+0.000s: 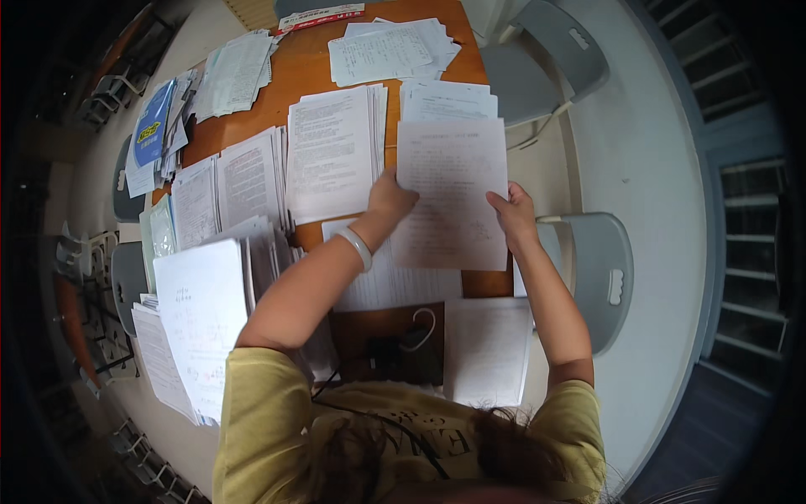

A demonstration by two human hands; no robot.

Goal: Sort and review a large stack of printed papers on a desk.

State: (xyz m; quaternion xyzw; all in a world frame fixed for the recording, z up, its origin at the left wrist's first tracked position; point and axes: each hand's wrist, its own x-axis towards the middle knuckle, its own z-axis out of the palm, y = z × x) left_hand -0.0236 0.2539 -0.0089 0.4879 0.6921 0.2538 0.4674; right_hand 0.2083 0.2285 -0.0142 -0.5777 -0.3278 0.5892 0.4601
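Observation:
Both my hands hold up one printed sheet of paper [451,220] over the table's right side. My left hand [393,198] grips its left edge, thumb on top. My right hand [515,217] pinches its right edge. Beyond the sheet lies a stack of printed papers [448,101], partly covered by it. To the left is a thick stack of printed sheets [330,154]. Under and below the held sheet, more white papers [403,286] lie on the table. A further pale sheet [488,349] is near my body on the right.
More paper stacks [247,179] line the wooden table's [296,63] left side, with a tall pile [201,315] by my left elbow. A blue packet [154,132] lies at the far left edge. Grey chairs [595,277] stand at the right. A dark object with a white cable [419,346] is before me.

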